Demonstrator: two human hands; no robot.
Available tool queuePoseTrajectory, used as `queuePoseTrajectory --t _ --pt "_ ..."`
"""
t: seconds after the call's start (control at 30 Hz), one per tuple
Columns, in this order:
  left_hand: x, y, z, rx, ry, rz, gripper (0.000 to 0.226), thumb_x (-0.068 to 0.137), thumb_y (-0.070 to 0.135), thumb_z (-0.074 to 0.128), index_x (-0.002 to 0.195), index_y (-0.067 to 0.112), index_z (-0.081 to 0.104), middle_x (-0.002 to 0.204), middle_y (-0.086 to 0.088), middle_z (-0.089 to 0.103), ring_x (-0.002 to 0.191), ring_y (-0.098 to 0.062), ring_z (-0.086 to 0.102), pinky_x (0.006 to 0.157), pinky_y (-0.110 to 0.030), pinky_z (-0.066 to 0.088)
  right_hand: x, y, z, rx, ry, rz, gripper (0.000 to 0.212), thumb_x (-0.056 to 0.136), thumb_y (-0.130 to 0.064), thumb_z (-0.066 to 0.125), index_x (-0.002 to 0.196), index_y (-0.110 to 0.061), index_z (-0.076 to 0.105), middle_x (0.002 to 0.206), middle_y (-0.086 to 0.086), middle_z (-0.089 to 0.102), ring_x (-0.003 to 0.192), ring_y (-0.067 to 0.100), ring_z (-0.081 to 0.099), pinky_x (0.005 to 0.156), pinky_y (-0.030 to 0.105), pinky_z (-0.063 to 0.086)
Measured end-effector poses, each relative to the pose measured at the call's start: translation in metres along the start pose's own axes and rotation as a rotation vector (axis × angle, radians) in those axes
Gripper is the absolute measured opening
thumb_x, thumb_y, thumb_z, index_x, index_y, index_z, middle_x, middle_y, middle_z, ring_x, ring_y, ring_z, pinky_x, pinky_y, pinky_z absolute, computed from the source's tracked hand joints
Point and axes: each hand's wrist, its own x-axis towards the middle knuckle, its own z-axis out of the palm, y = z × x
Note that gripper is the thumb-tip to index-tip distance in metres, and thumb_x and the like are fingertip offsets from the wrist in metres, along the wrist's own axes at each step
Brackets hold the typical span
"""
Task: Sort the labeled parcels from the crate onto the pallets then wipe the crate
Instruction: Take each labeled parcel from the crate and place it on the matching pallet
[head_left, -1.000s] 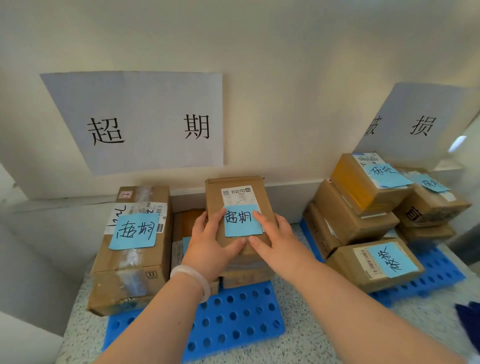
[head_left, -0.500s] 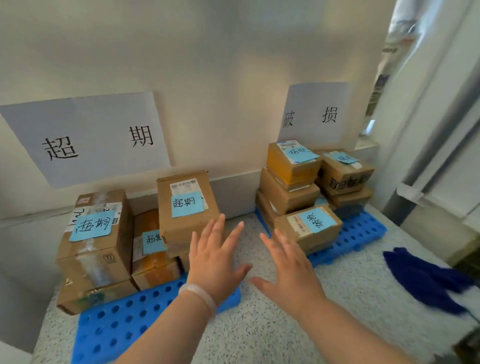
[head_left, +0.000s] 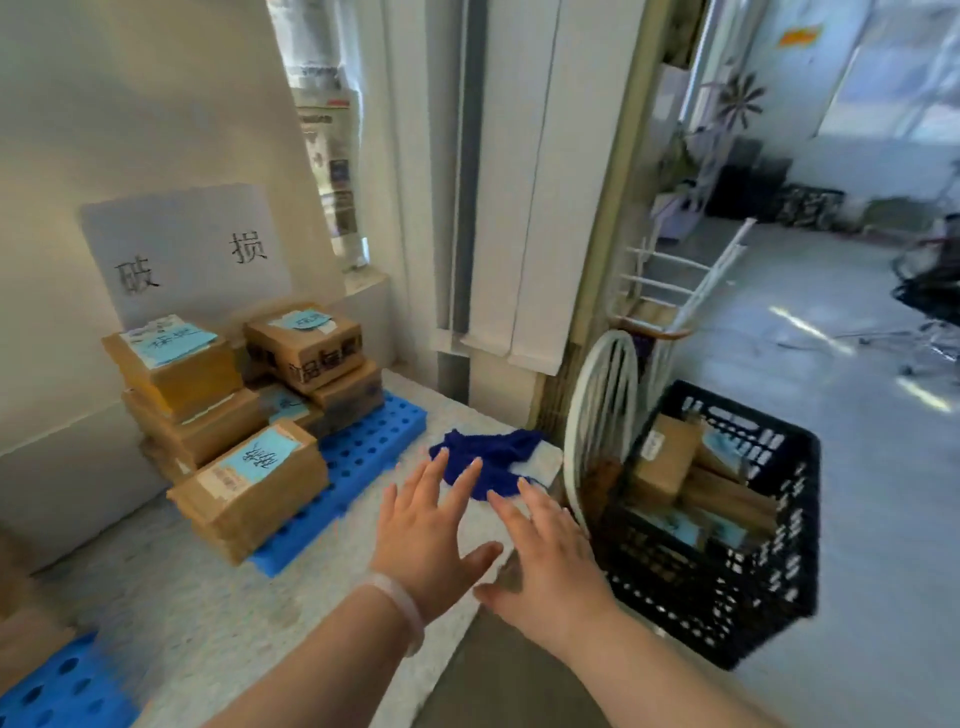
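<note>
A black plastic crate (head_left: 789, 525) stands on the floor at the right, with several cardboard parcels (head_left: 670, 457) bearing blue notes inside. At the left, a blue pallet (head_left: 363, 452) carries a stack of labelled parcels (head_left: 249, 478) under a wall sign. The corner of a second blue pallet (head_left: 57, 686) shows at the bottom left. A dark blue cloth (head_left: 493, 457) lies on the speckled ledge just beyond my fingertips. My left hand (head_left: 426, 540) and my right hand (head_left: 545, 561) hover side by side over the ledge's edge, fingers spread, holding nothing.
A white folded chair (head_left: 660, 322) and a white round frame (head_left: 597, 410) lean right behind the crate. A white wall and window post rise behind the ledge (head_left: 208, 597). Open grey floor (head_left: 857, 467) stretches away to the right, with office chairs far off.
Both hands let go of the parcel set on the left pallet and pulled back. The view swung right, bringing the cloth and the crate into sight.
</note>
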Motion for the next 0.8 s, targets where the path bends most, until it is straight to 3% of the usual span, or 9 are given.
queuePoseTrajectory --t 0.2,0.4,0.8 --pt "0.051 0.138 0.043 -0.07 -0.081 0.184 0.087 0.086 0.062 0.053 0.15 0.047 -0.003 0.163 0.006 -0.003 0.15 -0.018 -0.003 0.122 -0.044 0.0 -0.039 0.144 -0.052 0.063 0.108 0.217 0.091 0.083 -0.066 0.057 0.151 -0.045 0.001 0.162 -0.008 -0.01 0.149 0.018 -0.005 0.121 0.041 0.008" --pt "0.082 0.232 0.088 -0.077 -0.155 0.258 0.084 0.087 0.065 0.05 0.151 0.046 -0.002 0.163 0.005 0.0 0.149 -0.019 0.003 0.122 -0.045 0.01 -0.069 0.246 -0.077 0.109 0.083 0.391 0.089 0.085 -0.059 0.06 0.15 -0.046 0.0 0.162 -0.009 -0.009 0.15 0.021 -0.001 0.119 0.043 0.013" --pt "0.142 0.29 0.141 -0.103 -0.339 0.15 0.077 0.09 0.06 0.049 0.151 0.045 0.003 0.163 0.006 0.004 0.15 -0.02 0.005 0.12 -0.04 0.011 -0.047 0.341 -0.093 0.267 0.033 0.525 0.088 0.087 -0.055 0.06 0.152 -0.041 0.002 0.162 -0.009 -0.001 0.15 0.017 0.005 0.117 0.042 0.022"
